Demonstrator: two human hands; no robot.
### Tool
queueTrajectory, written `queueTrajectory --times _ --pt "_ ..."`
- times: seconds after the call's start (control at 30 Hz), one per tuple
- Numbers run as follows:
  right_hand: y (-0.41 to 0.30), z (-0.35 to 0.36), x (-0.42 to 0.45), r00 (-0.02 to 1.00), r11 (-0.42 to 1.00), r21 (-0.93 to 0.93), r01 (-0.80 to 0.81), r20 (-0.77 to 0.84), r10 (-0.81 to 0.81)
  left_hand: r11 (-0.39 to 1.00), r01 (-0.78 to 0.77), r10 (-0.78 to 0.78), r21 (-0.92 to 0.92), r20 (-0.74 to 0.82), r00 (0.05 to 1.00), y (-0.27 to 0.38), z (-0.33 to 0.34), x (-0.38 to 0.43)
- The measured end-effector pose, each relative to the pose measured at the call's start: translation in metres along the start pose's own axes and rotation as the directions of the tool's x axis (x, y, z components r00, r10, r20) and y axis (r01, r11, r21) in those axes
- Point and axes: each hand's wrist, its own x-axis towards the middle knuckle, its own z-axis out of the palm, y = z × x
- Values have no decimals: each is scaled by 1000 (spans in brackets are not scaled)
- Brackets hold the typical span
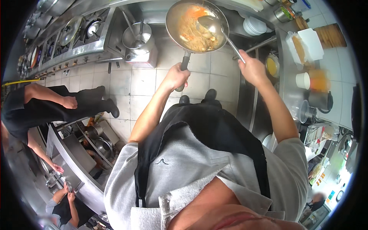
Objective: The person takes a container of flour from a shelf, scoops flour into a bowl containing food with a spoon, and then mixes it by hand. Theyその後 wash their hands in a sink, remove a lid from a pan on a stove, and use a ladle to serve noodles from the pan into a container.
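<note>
My left hand [177,76] is closed around the dark handle of a frying pan [174,36] at the top middle of the view. Thin noodles [191,36] with orange shreds and pale pieces lie in the pan. My right hand [253,69], to the right of the pan, grips the metal handle of a ladle [211,24]. The ladle's bowl is over the noodles at the pan's right side; whether it touches them I cannot tell.
A stove [72,47] stands at upper left, beside a metal pot [137,37] with utensils. Stacked white plates [255,26] are right of the pan. The right counter holds a white cup [302,80] and containers. One co-worker [57,106] stands left, another [70,207] lower left.
</note>
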Motion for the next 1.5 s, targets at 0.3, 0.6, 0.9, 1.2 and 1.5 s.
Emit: queueTrajectory --times 0.3,0.6,0.9,1.2,1.5 --pt "-36 70 -14 697 160 678 -717 702 146 983 86 -84 163 -21 996 -29 15 24" --pt "-29 -2 -12 791 207 768 -606 609 55 996 80 -75 -45 109 991 -26 20 33" --pt "-16 -22 -1 992 961 246 -125 9 127 983 -7 32 -183 132 991 -3 35 33" --pt "-29 26 -27 782 436 657 -615 578 233 997 -2 8 -75 75 997 -18 50 40" --pt "-15 -10 -16 946 782 554 -286 292 139 986 80 -53 -148 178 983 -20 47 30"
